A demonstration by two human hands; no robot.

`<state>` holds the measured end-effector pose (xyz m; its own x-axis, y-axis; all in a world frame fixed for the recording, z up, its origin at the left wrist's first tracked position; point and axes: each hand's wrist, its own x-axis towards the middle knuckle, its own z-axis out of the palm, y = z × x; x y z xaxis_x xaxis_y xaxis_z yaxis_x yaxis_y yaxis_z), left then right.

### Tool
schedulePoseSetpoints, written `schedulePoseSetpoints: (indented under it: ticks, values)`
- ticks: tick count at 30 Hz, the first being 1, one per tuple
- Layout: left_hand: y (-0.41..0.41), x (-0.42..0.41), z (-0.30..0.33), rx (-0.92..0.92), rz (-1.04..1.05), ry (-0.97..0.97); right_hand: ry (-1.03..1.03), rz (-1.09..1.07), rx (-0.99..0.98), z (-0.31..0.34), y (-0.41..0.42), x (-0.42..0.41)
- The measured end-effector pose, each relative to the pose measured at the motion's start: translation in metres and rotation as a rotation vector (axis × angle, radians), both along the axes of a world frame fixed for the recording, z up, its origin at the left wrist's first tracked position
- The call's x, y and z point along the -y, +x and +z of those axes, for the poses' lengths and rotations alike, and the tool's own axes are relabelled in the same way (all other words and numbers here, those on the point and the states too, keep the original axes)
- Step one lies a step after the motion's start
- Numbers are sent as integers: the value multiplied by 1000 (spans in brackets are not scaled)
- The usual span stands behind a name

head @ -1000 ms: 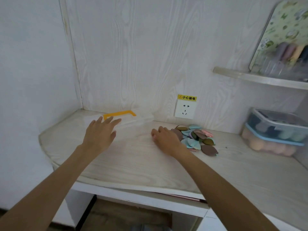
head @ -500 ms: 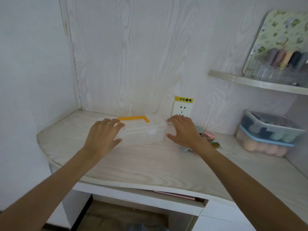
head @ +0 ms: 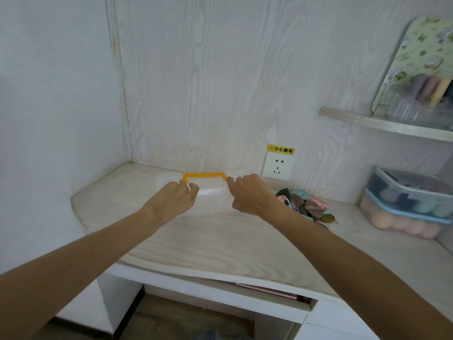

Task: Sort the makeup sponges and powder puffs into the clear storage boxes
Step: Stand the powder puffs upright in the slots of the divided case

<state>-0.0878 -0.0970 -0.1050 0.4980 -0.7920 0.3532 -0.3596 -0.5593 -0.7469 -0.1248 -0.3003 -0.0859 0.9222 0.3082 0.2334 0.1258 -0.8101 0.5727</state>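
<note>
A clear storage box (head: 210,192) with an orange handle (head: 204,175) sits on the desk near the back wall. My left hand (head: 175,198) is curled at the box's left front, fingers by the handle's left end. My right hand (head: 250,193) is curled at the box's right front, fingers by the handle's right end. Both hands grip the box's front edge. A pile of flat powder puffs (head: 306,204) in green, brown, pink and teal lies on the desk just right of my right wrist.
A stacked clear box (head: 414,200) holding egg-shaped sponges stands at the far right. A wall socket (head: 277,166) with a yellow label is behind the puffs. A shelf (head: 382,122) with clear organisers hangs above right. The desk's curved front edge (head: 196,268) is near me.
Both hands moved in from the box's sides to its front by the handle ends and curled onto it. The view shifted, showing more of the puff pile.
</note>
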Motion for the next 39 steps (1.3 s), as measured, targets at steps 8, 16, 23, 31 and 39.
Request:
schedulePoseSetpoints:
  ticks: [8,16,23,31,39]
  values:
    - [17,-56,-19,-623,-111,-849,-40,-31,157,-21,-7,7]
    - [19,-56,-59,-1270,143,-1272,-35,267,367,-43,2,52]
    - [16,-53,-59,-1235,110,-1284,-123,322,380,-38,8,65]
    - [12,-54,-55,-1265,96,-1248,234,315,359,21,14,62]
    - [18,-57,-61,-1263,120,-1205,689,-102,55,29,64,26]
